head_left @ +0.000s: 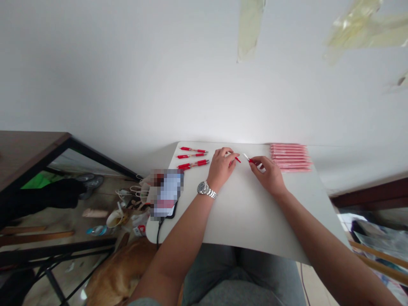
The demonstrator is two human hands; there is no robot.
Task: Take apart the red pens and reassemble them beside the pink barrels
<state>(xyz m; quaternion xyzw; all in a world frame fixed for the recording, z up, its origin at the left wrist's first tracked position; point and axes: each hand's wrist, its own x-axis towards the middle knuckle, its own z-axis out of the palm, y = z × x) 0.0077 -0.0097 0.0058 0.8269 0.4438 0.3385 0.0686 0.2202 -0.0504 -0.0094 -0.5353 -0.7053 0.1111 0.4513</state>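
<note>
1. Grey trousers (236, 272) sit nearest, under the white table (242, 212)
2. Far across it, the left hand (222, 165) pinches a small red piece (237, 160), and the right hand (269, 175) pinches a red pen part (248, 159), their ends close together
3. Three red pens (193, 157) lie to the left and a pink stack (290, 157) to the right

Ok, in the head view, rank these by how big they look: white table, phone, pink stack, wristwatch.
Largest: white table. Then phone and pink stack, too alike to rank, phone being nearer. Smallest: wristwatch.
</note>
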